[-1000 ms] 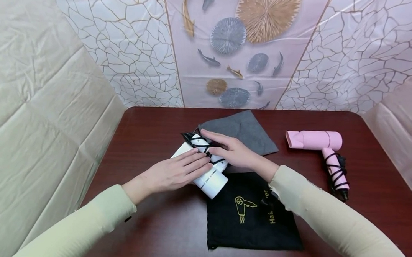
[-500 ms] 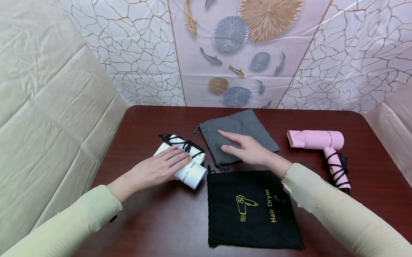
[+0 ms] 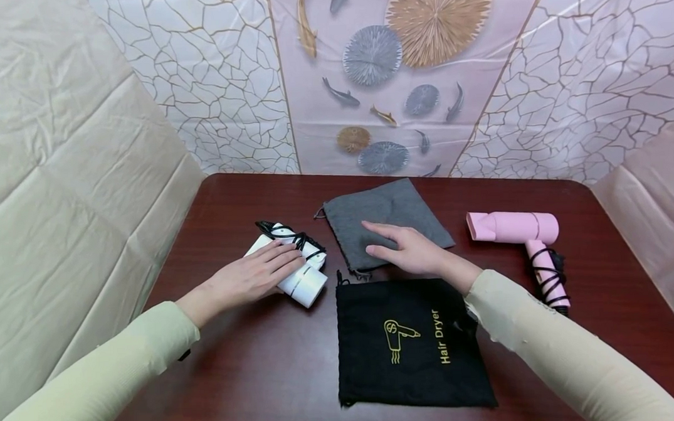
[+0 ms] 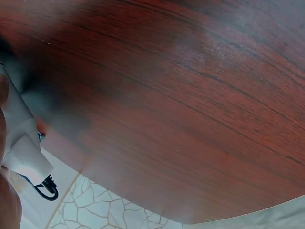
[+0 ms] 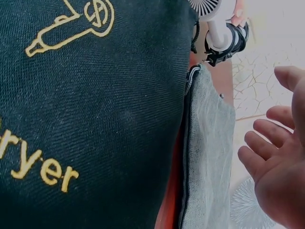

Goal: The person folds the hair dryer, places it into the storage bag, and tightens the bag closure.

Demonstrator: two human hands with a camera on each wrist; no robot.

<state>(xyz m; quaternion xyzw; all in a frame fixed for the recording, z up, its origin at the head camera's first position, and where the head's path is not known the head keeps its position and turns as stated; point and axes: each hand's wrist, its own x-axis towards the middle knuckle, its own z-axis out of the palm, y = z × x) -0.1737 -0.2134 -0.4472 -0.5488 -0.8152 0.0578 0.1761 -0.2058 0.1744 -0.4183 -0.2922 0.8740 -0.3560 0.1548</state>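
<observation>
We list one white dryer point(image 3: 302, 283), left of the grey bag point(image 3: 384, 202), clasped in the left grip point(image 3: 255, 274), the right grip point(image 3: 408, 250) spread and holding nothing: we judge it light, hard-shelled, slightly slippery, best taken round the barrel point(image 3: 311, 289), clear of the cord point(image 3: 301, 239).

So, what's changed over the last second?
The white dryer has moved left with the left hand, which is still on it. The right hand has come off it and is now over the gray bag. Both bags, including the black one, and the pink dryer stayed put.
</observation>
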